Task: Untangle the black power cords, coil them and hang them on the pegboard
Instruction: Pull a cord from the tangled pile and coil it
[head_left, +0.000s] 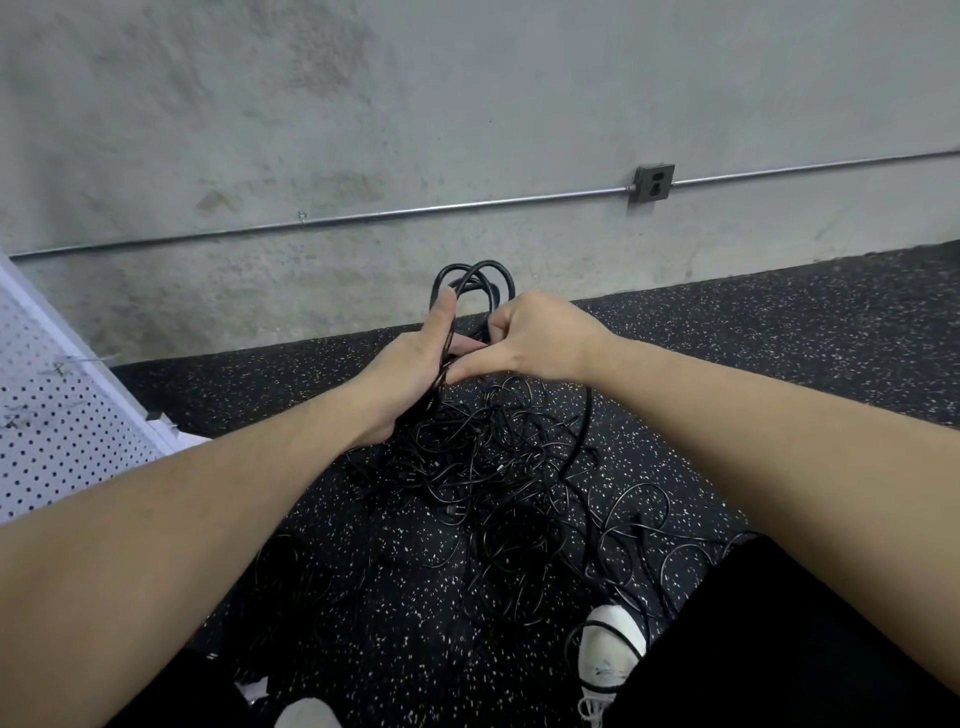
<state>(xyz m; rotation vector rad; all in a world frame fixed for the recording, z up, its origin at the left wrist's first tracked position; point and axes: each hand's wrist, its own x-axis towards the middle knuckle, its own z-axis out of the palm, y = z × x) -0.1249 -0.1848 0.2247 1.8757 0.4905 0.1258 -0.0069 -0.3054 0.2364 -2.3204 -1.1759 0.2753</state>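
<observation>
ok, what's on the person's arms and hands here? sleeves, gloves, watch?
Nothing visible: left hand and right hand are ungloved, with no rings showing. Both forearms are uncovered to the frame edge; no sleeves, watch or bands in view.

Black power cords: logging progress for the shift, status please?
Left hand grips coiled black power cord; right hand pinches its strand. Tangled black cord pile on speckled floor. White perforated pegboard left, nothing hung.

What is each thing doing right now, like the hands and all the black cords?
Left hand: grips the coiled cord.
Right hand: pinches the coiled cord.
Coiled cord: looped, held up.
Cord pile: tangled, on the floor.
Pegboard: no cords hung where visible.
Wall outlet: nothing plugged in.
</observation>
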